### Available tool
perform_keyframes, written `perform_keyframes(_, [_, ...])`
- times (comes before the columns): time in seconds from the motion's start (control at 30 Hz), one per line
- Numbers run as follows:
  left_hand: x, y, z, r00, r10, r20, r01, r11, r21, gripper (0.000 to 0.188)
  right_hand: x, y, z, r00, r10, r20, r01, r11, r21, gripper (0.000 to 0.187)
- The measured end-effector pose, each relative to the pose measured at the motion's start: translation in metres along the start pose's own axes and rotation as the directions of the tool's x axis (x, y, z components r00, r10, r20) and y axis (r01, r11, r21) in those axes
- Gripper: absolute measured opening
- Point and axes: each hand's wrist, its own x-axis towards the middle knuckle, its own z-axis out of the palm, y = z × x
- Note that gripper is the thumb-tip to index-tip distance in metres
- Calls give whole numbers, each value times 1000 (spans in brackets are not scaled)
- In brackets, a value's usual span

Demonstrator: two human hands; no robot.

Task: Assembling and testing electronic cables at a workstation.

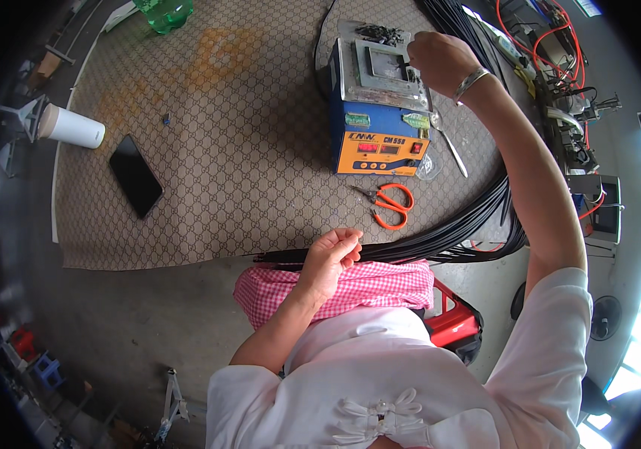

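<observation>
A blue box-shaped solder pot with an orange front panel and red lit digits stands on the table. Its top carries a square metal basin with dark residue at the back. Over the right rim of that basin is my right hand, fingers curled closed and a bracelet at the wrist; what they hold is hidden. My left hand hovers at the table's front edge, thumb and fingers pinched together, and any small thing in them cannot be made out. Orange-handled scissors lie between that hand and the pot.
Long bundles of black cable run along the table's front and right edges. A metal spoon lies right of the pot. Further left are a black phone, a white cup and a green bottle. A red stool stands below the table.
</observation>
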Motion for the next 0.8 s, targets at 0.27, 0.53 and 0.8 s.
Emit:
perform_keyframes(0.27, [1, -3, -1, 1000, 4, 9, -4, 1000, -6, 13, 7, -9, -3, 995, 50, 84, -50, 999, 1, 17])
perform_keyframes(0.53, [0, -3, -2, 1000, 0, -3, 0, 1000, -22, 12, 9, -8, 4, 991, 48, 128, -51, 998, 22, 17])
perform_keyframes(0.8, [1, -3, -2, 1000, -5, -6, 5, 1000, -28, 12, 8, -7, 6, 990, 59, 125, -64, 997, 34, 21])
